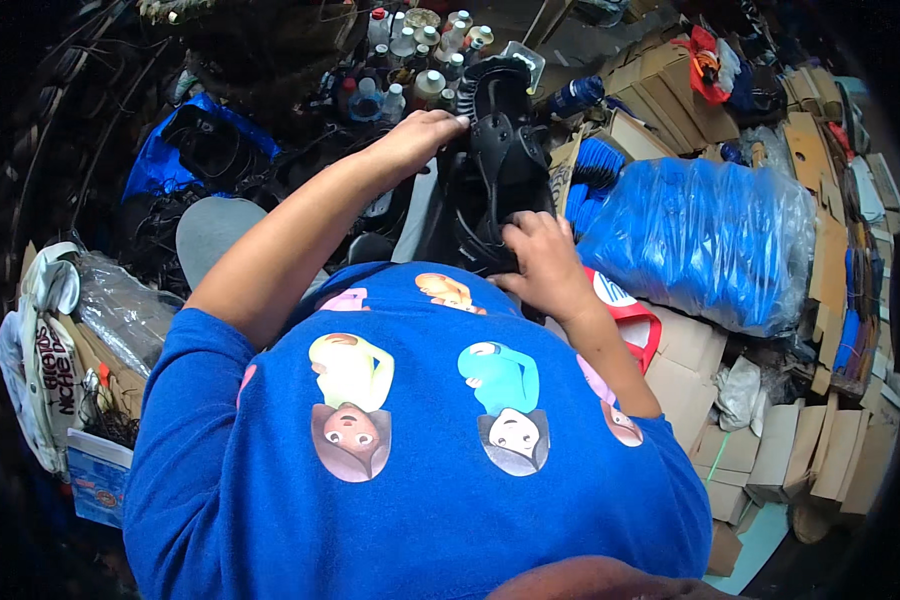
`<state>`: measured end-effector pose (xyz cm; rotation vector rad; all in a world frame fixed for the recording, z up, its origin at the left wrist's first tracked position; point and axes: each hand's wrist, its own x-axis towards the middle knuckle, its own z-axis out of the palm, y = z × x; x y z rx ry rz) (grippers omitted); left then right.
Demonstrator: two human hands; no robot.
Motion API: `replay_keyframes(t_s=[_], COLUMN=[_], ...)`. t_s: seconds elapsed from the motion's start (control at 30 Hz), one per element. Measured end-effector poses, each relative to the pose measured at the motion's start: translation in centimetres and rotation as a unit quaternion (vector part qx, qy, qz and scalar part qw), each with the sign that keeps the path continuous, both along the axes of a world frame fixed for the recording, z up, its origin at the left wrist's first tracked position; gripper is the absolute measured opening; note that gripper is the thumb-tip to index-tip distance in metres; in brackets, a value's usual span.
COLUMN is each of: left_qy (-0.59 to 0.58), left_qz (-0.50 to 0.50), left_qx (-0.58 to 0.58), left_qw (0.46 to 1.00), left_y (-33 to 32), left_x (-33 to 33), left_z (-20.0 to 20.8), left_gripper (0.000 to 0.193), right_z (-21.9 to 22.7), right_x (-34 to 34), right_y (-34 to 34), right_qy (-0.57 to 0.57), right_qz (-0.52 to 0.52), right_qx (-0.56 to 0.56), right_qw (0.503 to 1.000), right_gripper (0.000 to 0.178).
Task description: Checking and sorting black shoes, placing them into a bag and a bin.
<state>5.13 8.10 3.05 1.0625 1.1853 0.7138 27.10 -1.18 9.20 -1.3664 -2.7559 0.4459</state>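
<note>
Between my hands is a black shoe-like item (498,150) with straps, small round fittings and a ribbed far end. Its exact kind is hard to make out against the dark surroundings. My left hand (428,137) is closed at its far left edge, thumb and fingertips against the ribbed part. Lower down, my right hand (548,258) grips the near end with bent fingers, close to my blue shirt. A pale grey strip (415,215) stands just left of the item. Some of my fingertips are hidden.
Several bottles (425,60) stand beyond my hands. At right lie a plastic-wrapped blue bundle (700,240) and cardboard boxes (660,90). On the left are a blue bag (200,140), a grey rounded piece (215,235) and a white cloth bag (45,350).
</note>
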Motion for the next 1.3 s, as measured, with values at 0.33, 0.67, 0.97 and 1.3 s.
replay_keyframes(t_s=[0.33,0.67,0.97,1.3], left_qy=[-0.200,-0.337,0.307,0.344], left_qz=[0.013,0.091,-0.174,-0.270], left_qx=[-0.117,0.082,0.168,0.316], left_qw=[0.973,0.933,0.920,0.842], left_y=[-0.6,5.6,-2.5,-5.6], left_x=[1.4,-6.5,-4.9,1.4], left_z=[0.5,5.0,10.5,2.6], left_gripper=[0.027,0.025,0.032,0.054], right_z=[-0.2,2.9,1.6,0.8], right_x=[0.9,-1.7,-5.2,0.2], right_y=[-0.7,-0.1,1.6,2.4], right_qy=[0.010,-0.164,-0.081,0.320], right_qz=[-0.007,-0.039,-0.049,-0.017], right_qx=[0.028,-0.082,-0.053,0.010], right_qw=[1.000,0.982,0.994,0.947], right_gripper=[0.041,0.035,0.039,0.013])
